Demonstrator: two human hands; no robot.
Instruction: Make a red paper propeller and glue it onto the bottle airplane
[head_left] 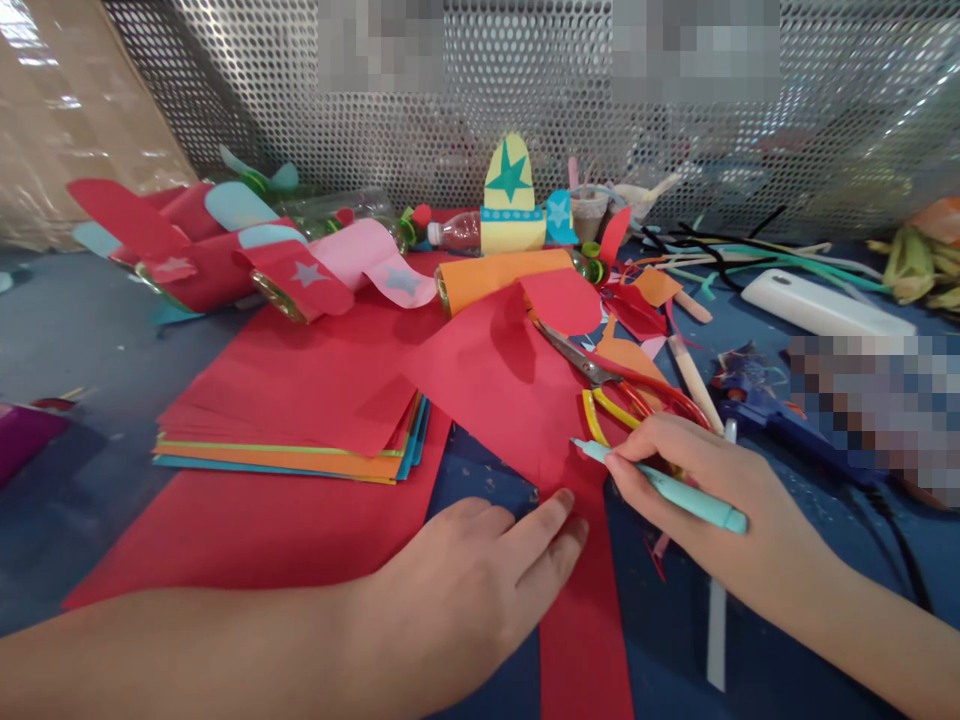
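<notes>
My right hand (705, 490) pinches a turquoise felt-tip pen (694, 497), its tip at the surface of a red paper sheet (480, 380). My left hand (487, 580) rests with fingers stretched over a red paper strip (581, 620), holding nothing; its thumb is hidden. Beyond the pen lie scissors (585, 365) with red handles, partly on the red paper. Yellow handles (596, 415) of another tool show beside my right hand. To the left is a stack of coloured paper (300, 400), red on top, with orange and blue edges below.
Paper-covered bottle planes (202, 260), an orange paper roll (502, 280) and a yellow piece with a star (510, 180) line the back by a perforated metal panel (262, 120). On the right are a blue glue gun (795, 420), a white case (825, 305) and pipe cleaners (750, 250).
</notes>
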